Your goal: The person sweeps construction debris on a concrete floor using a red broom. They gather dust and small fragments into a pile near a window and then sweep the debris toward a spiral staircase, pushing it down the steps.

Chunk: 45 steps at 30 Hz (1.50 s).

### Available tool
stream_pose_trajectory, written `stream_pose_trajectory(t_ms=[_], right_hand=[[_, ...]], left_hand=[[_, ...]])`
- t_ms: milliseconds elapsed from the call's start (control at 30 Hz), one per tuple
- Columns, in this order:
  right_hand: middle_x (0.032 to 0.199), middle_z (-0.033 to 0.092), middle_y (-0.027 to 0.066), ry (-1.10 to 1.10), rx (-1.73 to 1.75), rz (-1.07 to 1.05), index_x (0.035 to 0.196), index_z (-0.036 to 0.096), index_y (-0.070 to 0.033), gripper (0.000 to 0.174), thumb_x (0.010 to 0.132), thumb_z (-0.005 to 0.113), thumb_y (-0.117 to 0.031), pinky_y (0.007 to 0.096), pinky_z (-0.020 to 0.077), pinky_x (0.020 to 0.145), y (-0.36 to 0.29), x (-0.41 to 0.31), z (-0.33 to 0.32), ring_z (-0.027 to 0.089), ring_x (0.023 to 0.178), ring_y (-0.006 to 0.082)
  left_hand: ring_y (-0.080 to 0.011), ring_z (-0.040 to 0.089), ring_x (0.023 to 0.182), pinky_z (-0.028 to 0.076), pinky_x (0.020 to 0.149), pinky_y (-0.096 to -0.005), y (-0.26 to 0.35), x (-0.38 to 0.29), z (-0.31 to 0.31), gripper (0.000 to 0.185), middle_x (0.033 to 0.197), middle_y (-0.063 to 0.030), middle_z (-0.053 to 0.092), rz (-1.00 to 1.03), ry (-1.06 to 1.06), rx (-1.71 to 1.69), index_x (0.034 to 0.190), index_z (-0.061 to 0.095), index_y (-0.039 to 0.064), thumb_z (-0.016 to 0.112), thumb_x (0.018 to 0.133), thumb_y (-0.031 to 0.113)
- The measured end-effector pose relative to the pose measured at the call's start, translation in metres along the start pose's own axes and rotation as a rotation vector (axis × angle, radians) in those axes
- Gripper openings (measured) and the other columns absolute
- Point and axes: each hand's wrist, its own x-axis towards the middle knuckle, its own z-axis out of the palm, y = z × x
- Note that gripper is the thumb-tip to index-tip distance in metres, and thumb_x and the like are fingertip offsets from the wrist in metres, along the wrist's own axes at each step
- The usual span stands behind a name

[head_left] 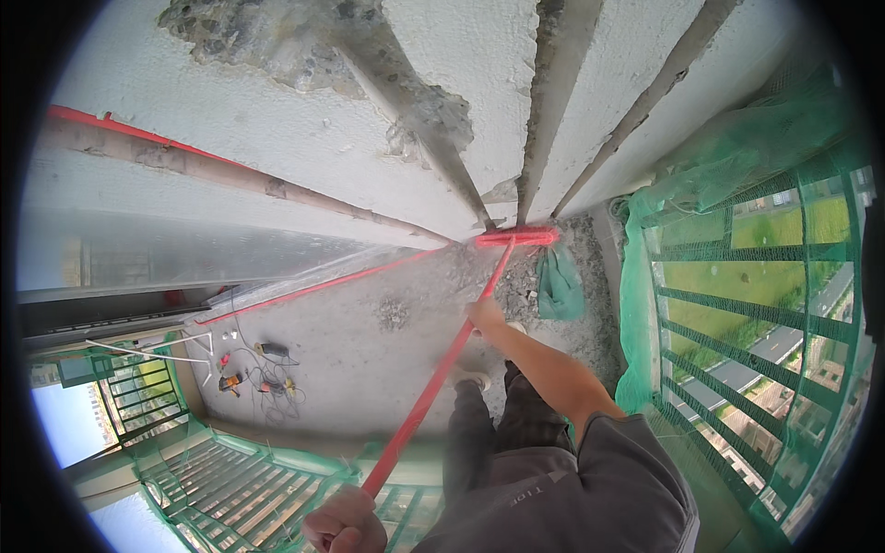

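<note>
A red push broom slants across my front, its handle running from the lower middle up to the wall. My left hand is closed around the handle's near end, low in the view. Farther along, my right hand grips the handle near its middle. The broom's wide red head is against the foot of the white wall, over rubble and dust. Just right of the head lies a green mesh bag or piece of netting on the floor.
Vertical chases are cut in the wall, beside a patch of exposed concrete. Power tools with tangled cords and white pipes lie left on the concrete floor. Green netting covers railings on the right.
</note>
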Motion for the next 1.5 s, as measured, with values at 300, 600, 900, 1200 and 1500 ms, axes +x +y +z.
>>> stream_pose_trajectory(t_ms=[300, 600, 900, 1200, 1500], right_hand=[[0.068, 0.068, 0.0217, -0.082, -0.253, -0.245, 0.075, 0.067, 0.008, 0.026, 0.082, 0.06, -0.016, 0.0455, 0.058, 0.057, 0.175, 0.078, 0.053, 0.074, 0.068, 0.0356], [0.075, 0.066, 0.0159, -0.057, 0.092, -0.037, 0.081, 0.065, 0.003, 0.021, 0.086, 0.06, -0.016, 0.0427, 0.0551, 0.053, 0.082, -0.025, 0.043, 0.068, 0.062, 0.029], [0.082, 0.067, 0.0124, -0.411, 0.06, -0.05, 0.094, 0.064, 0.001, 0.022, 0.088, 0.064, -0.02, 0.0431, 0.062, 0.061, 0.068, -0.069, 0.055, 0.068, 0.068, 0.0282], [0.078, 0.058, 0.0087, -0.381, 0.604, 0.186, 0.09, 0.058, -0.005, 0.018, 0.089, 0.068, -0.02, 0.0444, 0.0587, 0.063, 0.019, -0.069, 0.017, 0.06, 0.066, 0.0215], [0.073, 0.053, 0.0083, -0.364, 0.411, -0.039, 0.085, 0.059, -0.008, 0.007, 0.083, 0.066, -0.01, 0.0437, 0.05, 0.058, -0.012, -0.021, -0.052, 0.055, 0.06, 0.0229]], left_hand=[[-0.0278, 0.056, 0.071, 0.047, 0.081, -0.0521, -0.04, -0.119, -0.073, 0.022, 0.077, -0.0109, 0.063, -0.089, 0.229, 0.024, 0.082, 0.052, 0.008, 0.059, 0.102, 0.016], [-0.0228, 0.055, 0.062, 0.049, 0.071, -0.0434, 0.0, -0.077, -0.039, 0.025, 0.07, -0.0078, 0.06, 0.16, 0.123, 0.099, 0.078, 0.048, 0.011, 0.064, 0.098, 0.015], [-0.0186, 0.055, 0.059, 0.045, 0.058, -0.0367, 0.016, -0.038, 0.028, 0.031, 0.07, -0.0082, 0.059, 0.303, -0.018, 0.267, 0.073, 0.044, 0.009, 0.07, 0.089, 0.013], [-0.0203, 0.041, 0.059, 0.04, 0.06, -0.0376, -0.003, 0.025, 0.158, 0.035, 0.069, -0.0051, 0.044, 0.447, 0.528, 0.186, 0.077, 0.039, 0.01, 0.066, 0.097, 0.019], [-0.0221, 0.05, 0.059, 0.041, 0.053, -0.0382, 0.021, 0.105, 0.216, 0.021, 0.067, -0.0085, 0.052, 0.296, -0.223, 0.226, 0.085, 0.051, 0.005, 0.067, 0.095, 0.013]])
